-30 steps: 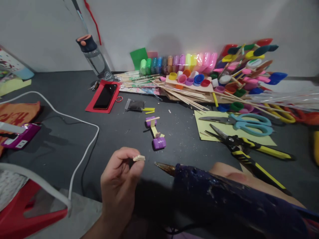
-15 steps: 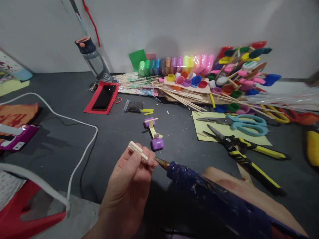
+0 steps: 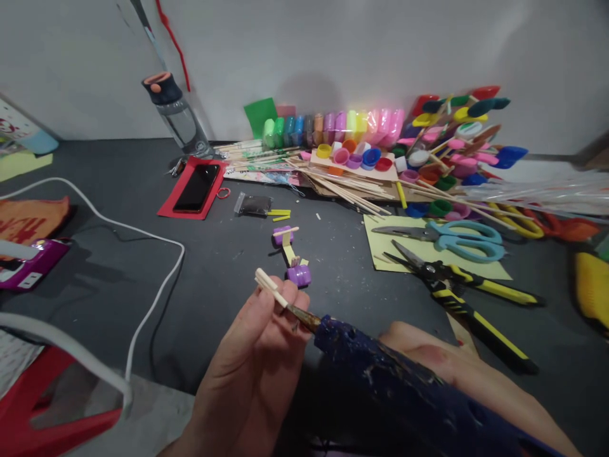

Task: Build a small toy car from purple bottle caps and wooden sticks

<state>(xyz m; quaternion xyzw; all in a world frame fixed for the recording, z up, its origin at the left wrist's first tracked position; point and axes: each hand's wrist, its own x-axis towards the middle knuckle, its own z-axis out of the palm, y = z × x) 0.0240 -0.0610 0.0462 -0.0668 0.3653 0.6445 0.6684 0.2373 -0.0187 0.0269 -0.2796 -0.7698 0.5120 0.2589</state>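
Between thumb and fingers, my left hand [image 3: 259, 355] pinches short pale wooden sticks [image 3: 271, 287] lying side by side. A dark blue hot glue gun [image 3: 380, 362] is in my right hand [image 3: 438, 355], partly hidden behind its body. The gun's brownish nozzle tip meets or nearly meets the lower right end of the sticks. Just beyond my left fingers, a small piece with purple caps [image 3: 299, 275], a yellow strip and a stick across it lies on the dark table [image 3: 342, 254].
Yellow-black pliers [image 3: 466, 298] and blue-handled scissors [image 3: 442, 238] lie at right, partly on yellow paper. A phone [image 3: 196, 188] rests on a red sheet beside a water bottle [image 3: 178, 117]. Wooden skewers [image 3: 352, 190] and coloured caps line the back. A white cable [image 3: 178, 254] crosses the left.
My left hand has shifted right with the sticks, now tilted more steeply. The glue gun's tip has come from beside the fingers to the sticks' lower end.
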